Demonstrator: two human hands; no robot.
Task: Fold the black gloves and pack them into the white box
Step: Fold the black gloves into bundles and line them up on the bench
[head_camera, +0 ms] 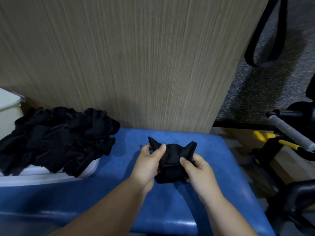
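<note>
Looks like a home exercise or storage corner: a blue padded bench (196, 193) butts against a tall wood-grain panel (127, 65). Right of the bench, black-framed equipment with a grey-taped handle (288, 130) and yellow grips (262, 136), over speckled grey carpet (265, 86). A black strap (265, 31) hangs above it.
</note>
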